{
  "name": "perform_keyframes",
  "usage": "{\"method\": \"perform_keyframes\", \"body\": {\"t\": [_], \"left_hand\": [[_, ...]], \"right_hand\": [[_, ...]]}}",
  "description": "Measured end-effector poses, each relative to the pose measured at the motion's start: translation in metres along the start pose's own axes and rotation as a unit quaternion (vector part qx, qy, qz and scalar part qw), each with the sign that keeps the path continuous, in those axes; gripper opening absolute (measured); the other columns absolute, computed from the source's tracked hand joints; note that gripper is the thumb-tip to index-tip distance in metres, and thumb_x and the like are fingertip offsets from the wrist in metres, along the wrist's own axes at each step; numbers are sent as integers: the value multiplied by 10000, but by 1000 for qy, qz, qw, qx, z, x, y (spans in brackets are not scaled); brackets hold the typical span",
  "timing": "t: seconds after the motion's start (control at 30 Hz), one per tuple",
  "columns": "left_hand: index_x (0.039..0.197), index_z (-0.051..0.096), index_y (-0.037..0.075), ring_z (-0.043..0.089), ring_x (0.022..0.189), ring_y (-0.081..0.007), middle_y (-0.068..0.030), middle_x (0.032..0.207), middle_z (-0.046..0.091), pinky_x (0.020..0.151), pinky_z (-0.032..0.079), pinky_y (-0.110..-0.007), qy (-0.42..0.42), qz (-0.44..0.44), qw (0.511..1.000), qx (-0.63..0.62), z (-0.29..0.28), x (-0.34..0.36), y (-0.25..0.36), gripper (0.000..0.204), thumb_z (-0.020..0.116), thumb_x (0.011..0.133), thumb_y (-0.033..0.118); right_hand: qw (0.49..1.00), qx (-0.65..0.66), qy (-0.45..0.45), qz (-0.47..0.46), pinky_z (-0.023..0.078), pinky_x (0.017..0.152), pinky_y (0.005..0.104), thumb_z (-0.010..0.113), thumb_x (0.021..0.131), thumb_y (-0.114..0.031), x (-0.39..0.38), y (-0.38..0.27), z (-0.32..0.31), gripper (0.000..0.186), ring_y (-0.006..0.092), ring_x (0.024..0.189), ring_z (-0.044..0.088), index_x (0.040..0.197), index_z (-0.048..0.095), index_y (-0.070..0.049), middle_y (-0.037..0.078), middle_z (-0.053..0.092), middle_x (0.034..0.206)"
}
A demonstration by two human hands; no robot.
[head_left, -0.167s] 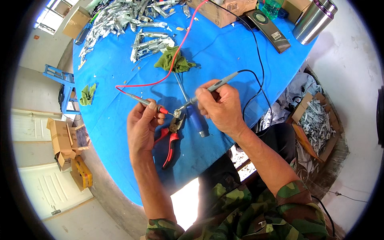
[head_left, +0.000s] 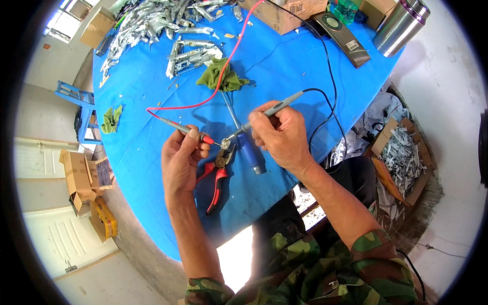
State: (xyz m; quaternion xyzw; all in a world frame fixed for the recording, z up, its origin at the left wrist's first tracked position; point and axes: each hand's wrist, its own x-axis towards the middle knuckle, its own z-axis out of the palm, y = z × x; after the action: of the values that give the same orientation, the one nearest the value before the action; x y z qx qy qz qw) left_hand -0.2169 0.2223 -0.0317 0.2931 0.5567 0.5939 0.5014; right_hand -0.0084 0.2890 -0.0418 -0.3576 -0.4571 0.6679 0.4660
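My left hand [head_left: 180, 160] grips a grey test probe with a red tip [head_left: 188, 131], fed by a red lead [head_left: 223, 66]. My right hand [head_left: 282, 134] holds a second grey probe [head_left: 272, 110] on a black lead [head_left: 325, 96]. Both tips meet at a small shiny metal part [head_left: 224, 144] between the hands, just above the blue table [head_left: 152, 91]. Red-handled pliers [head_left: 217, 175] lie under the part. A blue-handled tool [head_left: 251, 152] lies next to my right hand.
A green rag [head_left: 221, 76] and a heap of silvery metal parts [head_left: 152, 20] lie further back. A cardboard box [head_left: 284, 12], a black device [head_left: 340, 33] and a steel flask [head_left: 399, 25] stand at the far right. Boxes of scrap [head_left: 401, 152] sit on the floor.
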Motion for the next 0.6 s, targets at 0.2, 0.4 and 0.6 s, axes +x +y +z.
{"method": "perform_keyframes", "body": {"t": [0.2, 0.4, 0.6], "left_hand": [[1059, 604, 2, 628, 679, -89, -74, 862, 666, 608, 515, -204, 1, -5, 1000, 13, 2, -1, 2, 207, 660, 973, 182], [1066, 603, -6, 631, 681, -91, -77, 864, 667, 603, 518, -201, 2, -2, 1000, 3, 0, -1, 1, 209, 657, 972, 173], [1061, 600, -5, 636, 671, -91, -77, 861, 670, 597, 522, -200, -6, -6, 1000, 8, 2, -1, 2, 210, 658, 971, 176]], "right_hand": [[1000, -1, 2, -5, 451, 537, 227, 625, 960, -100, 0, 1, 0, 141, 56, 602, 563, 909, 613, 31, 25, 611, 697], [1000, -2, 4, 4, 453, 538, 226, 623, 964, -101, -1, -1, 1, 140, 55, 603, 564, 909, 613, 27, 25, 610, 697], [1000, -6, 4, 2, 459, 541, 225, 624, 964, -103, 0, -1, 1, 141, 55, 604, 565, 913, 612, 27, 26, 611, 698]]}}
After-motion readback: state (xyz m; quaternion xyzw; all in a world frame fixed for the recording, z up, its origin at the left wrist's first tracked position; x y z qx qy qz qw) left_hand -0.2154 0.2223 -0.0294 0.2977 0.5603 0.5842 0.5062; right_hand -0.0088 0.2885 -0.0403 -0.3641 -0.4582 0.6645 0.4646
